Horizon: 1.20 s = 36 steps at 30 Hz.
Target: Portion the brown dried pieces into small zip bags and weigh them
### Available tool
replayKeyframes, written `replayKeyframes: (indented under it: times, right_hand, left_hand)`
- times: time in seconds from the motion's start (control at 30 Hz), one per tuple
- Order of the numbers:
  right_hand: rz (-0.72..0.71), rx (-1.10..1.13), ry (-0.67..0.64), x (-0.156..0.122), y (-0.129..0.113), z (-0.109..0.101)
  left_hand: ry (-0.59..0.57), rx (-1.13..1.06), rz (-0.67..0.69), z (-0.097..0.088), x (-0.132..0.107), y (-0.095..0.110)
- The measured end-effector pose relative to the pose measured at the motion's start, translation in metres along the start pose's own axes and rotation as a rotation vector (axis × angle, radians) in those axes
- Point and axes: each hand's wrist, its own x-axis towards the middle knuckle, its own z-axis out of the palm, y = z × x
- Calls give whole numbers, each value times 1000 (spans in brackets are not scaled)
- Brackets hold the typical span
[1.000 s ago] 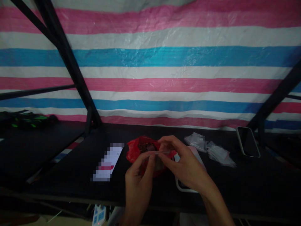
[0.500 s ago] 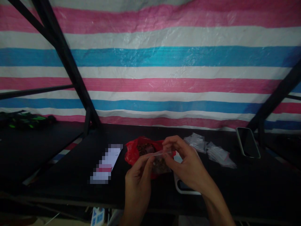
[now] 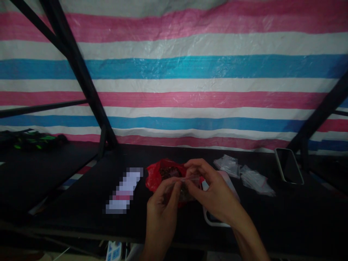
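- I have the left hand (image 3: 162, 212) nearest me, thumb and forefinger pinched together on the left end of a clear bag's top edge, the other fingers curled.
- My right hand (image 3: 214, 192) is bent inward, its thumb and fingertips closed on the right end of that edge.
- The clear bag (image 3: 187, 194) hangs between my two hands, just below the fingertips; I can't make out clearly what is inside.
- Close behind it I see a red bag (image 3: 152, 178) on the black bench (image 3: 261, 221), with small brown pieces in its mouth.
- A white-rimmed device (image 3: 228, 181) lies partly under my right forearm and hand, as I view it.
- Left of the red bag is a bright, pixelated panel (image 3: 123, 192).
- Beyond my right hand lie two piles of small clear bags (image 3: 254, 181), then a phone (image 3: 289, 166).
- A striped sheet (image 3: 190, 69) hangs behind everything.
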Motion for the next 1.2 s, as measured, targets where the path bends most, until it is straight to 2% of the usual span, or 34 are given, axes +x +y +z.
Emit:
replayKeyframes:
  times: [0.2, 0.33, 0.43, 0.5, 0.57, 0.67, 0.73, 0.8, 0.87, 0.97, 1.07, 1.13, 1.2]
  right_hand:
    - [-10, -25, -3, 0, 1, 5]
    - [26, 71, -6, 3, 2, 6]
    - [61, 159, 42, 4, -1, 10]
    - [44, 136, 100, 5, -4, 11]
    - [12, 61, 229, 10, -6, 8]
    - [-50, -28, 576, 25, -1, -9]
    - [-100, -94, 796, 38, 11, -26]
    - [-76, -217, 930, 51, 29, -39]
    - [37, -359, 909, 62, 49, -41]
    - [198, -493, 685, 72, 73, -29]
    - [248, -533, 529, 74, 84, -20]
    - [293, -589, 506, 70, 86, -30]
    - [373, -669, 522, 62, 88, -52]
  left_hand:
    - [-17, 93, 14, -7, 0, -1]
    - [-5, 146, 19, -17, 3, 0]
    - [3, 152, 60, -20, 3, 1]
    - [11, 155, 90, -16, 0, 2]
    - [47, 169, 103, -11, -4, 3]
    - [132, 147, 126, -6, -9, 3]
    - [170, 122, 135, -8, -10, 3]
    - [210, 118, 115, -14, -9, 2]
    - [258, 130, 99, -20, -8, 3]
    - [309, 153, 112, -24, -8, 8]
    - [351, 189, 113, -24, -10, 15]
    - [384, 196, 102, -25, -12, 18]
    - [407, 203, 108, -30, -11, 17]
